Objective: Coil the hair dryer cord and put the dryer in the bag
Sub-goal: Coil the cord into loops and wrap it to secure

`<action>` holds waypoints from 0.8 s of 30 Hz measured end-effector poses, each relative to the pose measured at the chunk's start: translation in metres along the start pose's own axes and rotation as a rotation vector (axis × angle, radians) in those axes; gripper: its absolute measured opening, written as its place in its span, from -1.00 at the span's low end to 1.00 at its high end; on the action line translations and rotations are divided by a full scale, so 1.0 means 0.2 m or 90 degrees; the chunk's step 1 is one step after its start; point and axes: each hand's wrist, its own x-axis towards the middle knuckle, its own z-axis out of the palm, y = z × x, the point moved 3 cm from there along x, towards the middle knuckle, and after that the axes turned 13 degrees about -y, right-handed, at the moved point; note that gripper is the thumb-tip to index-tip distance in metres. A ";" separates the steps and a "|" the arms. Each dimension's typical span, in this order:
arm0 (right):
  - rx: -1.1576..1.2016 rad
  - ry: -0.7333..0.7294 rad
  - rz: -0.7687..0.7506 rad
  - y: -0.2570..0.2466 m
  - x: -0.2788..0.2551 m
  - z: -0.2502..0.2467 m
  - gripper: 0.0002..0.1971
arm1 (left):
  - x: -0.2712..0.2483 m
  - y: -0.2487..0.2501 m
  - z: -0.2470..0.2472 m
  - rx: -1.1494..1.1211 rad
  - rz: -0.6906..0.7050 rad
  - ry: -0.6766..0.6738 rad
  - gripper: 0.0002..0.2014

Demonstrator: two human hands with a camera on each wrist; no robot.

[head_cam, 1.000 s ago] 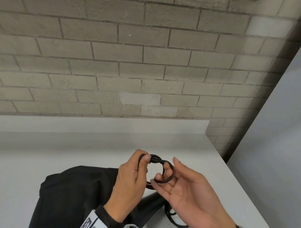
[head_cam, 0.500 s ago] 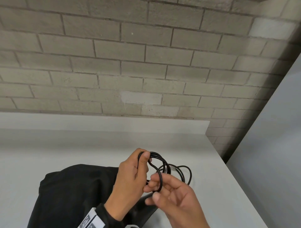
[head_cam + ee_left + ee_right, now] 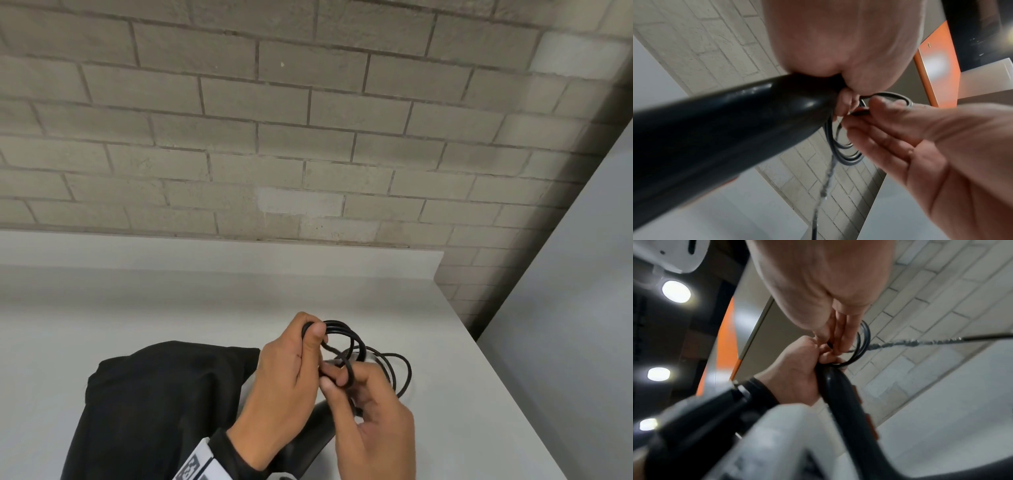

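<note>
Our left hand [image 3: 284, 373] grips the coiled loops of the black cord [image 3: 346, 334] with its thumb clamped over them; our right hand [image 3: 371, 421] pinches a loop between thumb and fingertips. Beneath both hands the hair dryer handle [image 3: 840, 395] slants above the black bag [image 3: 154, 404] on the white table [image 3: 462, 394].

A wall of pale grey-beige brick [image 3: 274, 137] in running bond fills the upper part of the head view; below it runs a white counter [image 3: 171, 308] with a low white upstand [image 3: 205, 251] along the wall; to the right stands a plain grey panel [image 3: 575, 308], a dark gap between it and the brick; the wrist views show an orange panel [image 3: 935, 65], and round ceiling lights [image 3: 676, 291] glowing against a dark ceiling.
</note>
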 end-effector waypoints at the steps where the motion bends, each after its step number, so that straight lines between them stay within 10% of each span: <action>1: 0.090 -0.005 0.042 -0.01 0.01 0.00 -0.70 | 0.00 0.01 0.00 -0.003 -0.001 0.000 -0.69; 3: 0.278 -0.010 0.095 -0.03 0.04 -0.02 -0.82 | 0.00 0.02 0.00 -0.028 -0.010 -0.003 -0.72; 7: 0.565 -0.071 0.162 -0.02 0.07 -0.05 -0.45 | 0.00 0.01 -0.01 -0.029 -0.013 -0.009 -0.68; 15: 0.748 -0.325 0.298 -0.09 0.05 -0.27 -0.24 | 0.03 -0.04 -0.04 -0.023 -0.003 0.004 -0.71; 19: 0.836 -0.254 0.181 -0.05 0.05 -0.32 -0.54 | 0.02 -0.04 -0.03 0.000 0.004 0.008 -0.71; 24: 0.789 -0.270 0.105 0.05 0.04 -0.28 -0.31 | 0.05 -0.03 -0.02 0.003 -0.014 0.015 -0.74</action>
